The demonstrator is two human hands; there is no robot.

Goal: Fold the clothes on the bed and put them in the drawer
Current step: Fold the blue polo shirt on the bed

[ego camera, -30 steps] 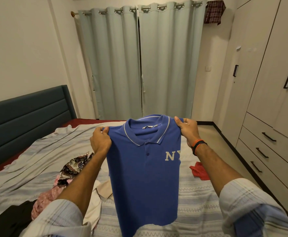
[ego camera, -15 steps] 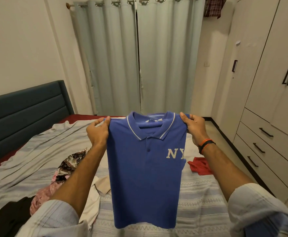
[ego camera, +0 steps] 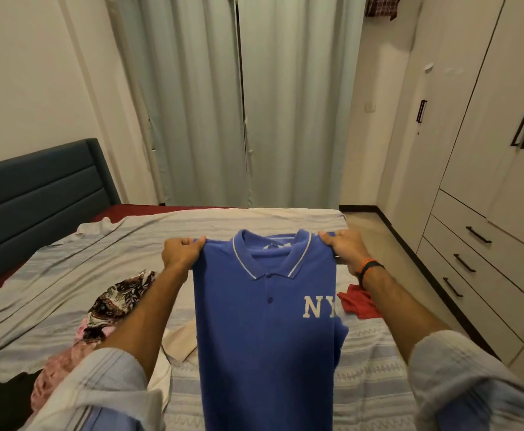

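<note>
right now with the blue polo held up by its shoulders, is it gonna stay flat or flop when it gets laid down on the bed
Probably floppy: the blue polo hangs limp below the left hand and right hand, and one lower side already curls. It looks light, since pinches at the shoulders carry it. Its collar seems a bit stiffer and holds its shape.

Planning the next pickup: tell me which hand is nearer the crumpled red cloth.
Right. The right hand holds the shirt shoulder just above the crumpled red cloth; the left hand is across the shirt.
</note>
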